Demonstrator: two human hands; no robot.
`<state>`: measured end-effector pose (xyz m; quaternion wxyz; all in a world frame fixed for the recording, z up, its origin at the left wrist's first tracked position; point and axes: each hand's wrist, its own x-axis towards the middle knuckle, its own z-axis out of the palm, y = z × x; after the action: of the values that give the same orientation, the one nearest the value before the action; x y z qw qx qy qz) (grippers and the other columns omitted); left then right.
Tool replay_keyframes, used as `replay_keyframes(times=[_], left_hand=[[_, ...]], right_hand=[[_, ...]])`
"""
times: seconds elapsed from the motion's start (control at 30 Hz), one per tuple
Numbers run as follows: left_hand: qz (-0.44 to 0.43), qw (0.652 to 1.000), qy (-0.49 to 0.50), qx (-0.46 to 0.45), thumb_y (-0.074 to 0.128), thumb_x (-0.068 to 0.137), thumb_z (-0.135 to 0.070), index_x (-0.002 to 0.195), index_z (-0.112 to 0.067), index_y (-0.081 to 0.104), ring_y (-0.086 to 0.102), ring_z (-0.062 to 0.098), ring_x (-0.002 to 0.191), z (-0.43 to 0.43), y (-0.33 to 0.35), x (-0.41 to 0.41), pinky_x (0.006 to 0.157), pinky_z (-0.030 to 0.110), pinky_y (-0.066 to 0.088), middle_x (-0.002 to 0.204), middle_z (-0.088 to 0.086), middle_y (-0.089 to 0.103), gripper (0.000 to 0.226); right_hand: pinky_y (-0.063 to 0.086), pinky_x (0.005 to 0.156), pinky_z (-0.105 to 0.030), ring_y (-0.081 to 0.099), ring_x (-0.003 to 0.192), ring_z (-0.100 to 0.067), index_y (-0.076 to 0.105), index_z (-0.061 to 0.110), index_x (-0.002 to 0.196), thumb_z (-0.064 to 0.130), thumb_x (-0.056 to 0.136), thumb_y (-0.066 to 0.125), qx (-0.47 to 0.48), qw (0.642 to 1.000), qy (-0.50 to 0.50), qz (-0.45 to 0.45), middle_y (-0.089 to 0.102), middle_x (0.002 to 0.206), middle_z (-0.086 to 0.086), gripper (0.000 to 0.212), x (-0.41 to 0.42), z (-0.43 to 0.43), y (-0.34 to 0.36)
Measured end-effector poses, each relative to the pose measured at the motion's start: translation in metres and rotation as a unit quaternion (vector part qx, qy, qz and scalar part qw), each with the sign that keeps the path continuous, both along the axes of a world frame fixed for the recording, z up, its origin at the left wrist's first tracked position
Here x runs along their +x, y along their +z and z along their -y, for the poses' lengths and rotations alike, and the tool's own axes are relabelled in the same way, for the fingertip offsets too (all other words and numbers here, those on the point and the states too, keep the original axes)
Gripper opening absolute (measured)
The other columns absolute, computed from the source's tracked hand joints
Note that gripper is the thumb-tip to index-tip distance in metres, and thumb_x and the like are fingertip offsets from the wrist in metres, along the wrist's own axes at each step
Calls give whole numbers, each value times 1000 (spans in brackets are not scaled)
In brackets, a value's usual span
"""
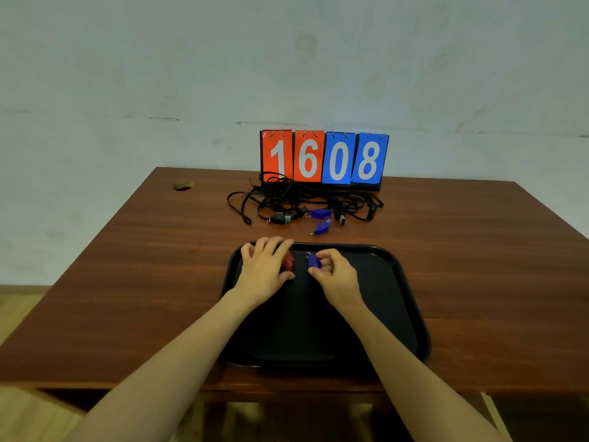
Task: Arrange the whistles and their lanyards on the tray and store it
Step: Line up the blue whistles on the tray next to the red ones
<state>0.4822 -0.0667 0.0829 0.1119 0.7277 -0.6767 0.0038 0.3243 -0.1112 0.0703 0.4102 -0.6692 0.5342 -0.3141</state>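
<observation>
A black tray (395,301) lies on the table in front of me. Over its far left corner my left hand (264,269) grips a red whistle (288,262), mostly hidden under the fingers. Just to the right my right hand (334,275) pinches a blue whistle (314,260) above the tray's far edge. Beyond the tray lie two more blue whistles (320,213) (322,226), a black whistle (279,217) and another black one (340,217), all among a tangle of black lanyards (302,196).
A flip scoreboard (323,157) reading 1608 stands at the table's back edge against the wall. A round cable hole (183,185) is at the back left of the wooden table (127,266). Floor shows below the front edge.
</observation>
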Motion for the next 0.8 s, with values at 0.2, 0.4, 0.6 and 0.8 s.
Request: replay_keyframes(times=[0.2, 0.4, 0.6, 0.8], left_hand=[[33, 997, 60, 23, 45, 93, -23, 142, -22, 36, 22, 22, 138, -8, 0, 24, 109, 42, 14, 147, -2, 38, 50], [48, 997, 46, 31, 44, 97, -24, 142, -26, 38, 29, 21, 136, -5, -4, 22, 109, 42, 14, 139, -2, 50, 45], [61, 996, 49, 38, 46, 95, -44, 137, -23, 44, 37, 22, 130, -1, 0, 16, 110, 43, 15, 131, 1, 54, 47], [58, 996, 54, 29, 46, 95, -44, 138, -24, 42, 37, 21, 131, -3, -3, 19, 110, 42, 14, 135, 0, 51, 48]], right_hand=[[41, 63, -10, 55, 81, -4, 56, 18, 115, 12, 84, 68, -9, 1000, 4, 5, 58, 106, 0, 34, 7, 4, 3], [40, 63, -11, 53, 80, -3, 55, 18, 117, 13, 84, 68, -4, 1000, 4, -1, 56, 109, -1, 35, 11, 8, 4], [47, 76, -17, 55, 84, -6, 55, 19, 118, 13, 83, 69, -13, 999, 21, -42, 56, 110, -1, 37, 14, 13, 2], [49, 93, -31, 52, 105, -13, 55, 22, 118, 17, 85, 68, -32, 993, 25, -113, 54, 112, 1, 36, 23, 16, -1]])
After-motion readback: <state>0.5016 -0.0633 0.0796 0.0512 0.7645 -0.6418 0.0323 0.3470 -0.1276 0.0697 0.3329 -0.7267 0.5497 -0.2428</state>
